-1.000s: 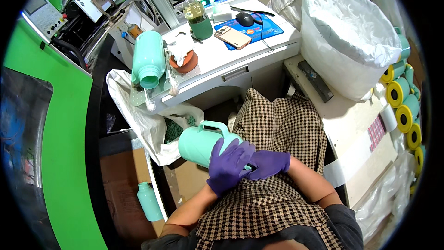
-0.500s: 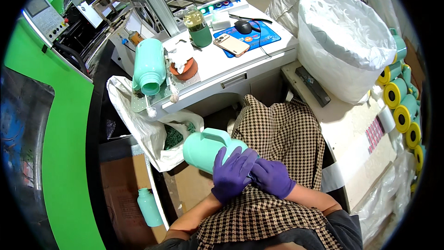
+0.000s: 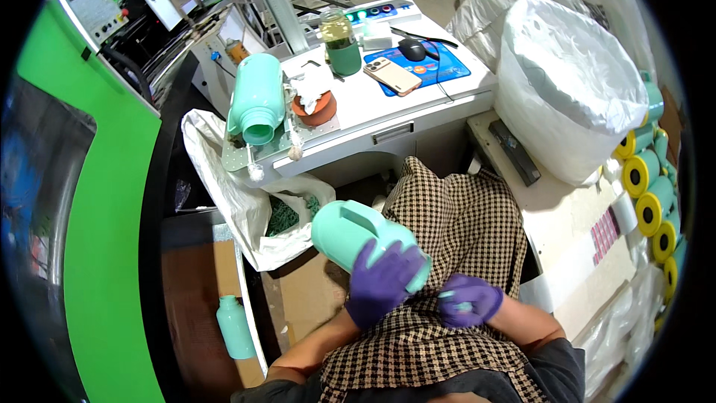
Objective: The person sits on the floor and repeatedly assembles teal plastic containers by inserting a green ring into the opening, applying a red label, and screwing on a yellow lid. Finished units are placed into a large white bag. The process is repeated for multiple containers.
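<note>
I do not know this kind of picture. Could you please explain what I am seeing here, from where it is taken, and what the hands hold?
The picture comes from a wide camera worn on a person's head, looking down, so straight edges bend near the rim. No robot: both hands wear purple gloves. The left hand grips a mint-green jug over the lap. The right hand is closed around something small and mint-green, too hidden to name. On the white table lie another mint jug on its side, a glass jar, a phone and a mouse. A white sack stands at the right, a small bottle on the floor.
</note>
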Tool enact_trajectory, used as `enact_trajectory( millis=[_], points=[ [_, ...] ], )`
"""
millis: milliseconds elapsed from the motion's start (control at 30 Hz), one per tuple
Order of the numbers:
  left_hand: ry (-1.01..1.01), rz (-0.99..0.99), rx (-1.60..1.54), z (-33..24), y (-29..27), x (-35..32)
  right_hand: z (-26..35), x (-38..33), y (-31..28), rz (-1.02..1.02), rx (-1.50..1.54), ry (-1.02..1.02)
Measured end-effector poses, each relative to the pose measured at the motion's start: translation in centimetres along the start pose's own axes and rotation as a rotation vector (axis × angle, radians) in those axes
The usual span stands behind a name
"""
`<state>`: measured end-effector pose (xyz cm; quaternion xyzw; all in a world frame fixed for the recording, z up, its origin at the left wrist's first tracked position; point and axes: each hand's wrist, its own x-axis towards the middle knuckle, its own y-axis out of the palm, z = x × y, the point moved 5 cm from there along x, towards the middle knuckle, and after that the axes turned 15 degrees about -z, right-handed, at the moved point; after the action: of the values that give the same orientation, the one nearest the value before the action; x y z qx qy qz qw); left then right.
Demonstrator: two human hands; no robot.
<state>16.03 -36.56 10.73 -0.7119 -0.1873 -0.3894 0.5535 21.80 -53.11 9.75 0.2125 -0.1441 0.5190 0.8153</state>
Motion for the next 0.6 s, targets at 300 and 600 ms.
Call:
enact_trajectory(
  millis=[300, 600],
  points=[
    [-0.4, -0.154, 0.043, 6.3, -6.0, -6.9, 8.1, 8.0, 2.6, -0.468, -0.649, -0.578],
    [-0.382, -0.163, -0.071, 5.9, -7.0, -7.1, -10.6, 20.9, 5.9, -0.066, -0.93, -0.512]
  ],
)
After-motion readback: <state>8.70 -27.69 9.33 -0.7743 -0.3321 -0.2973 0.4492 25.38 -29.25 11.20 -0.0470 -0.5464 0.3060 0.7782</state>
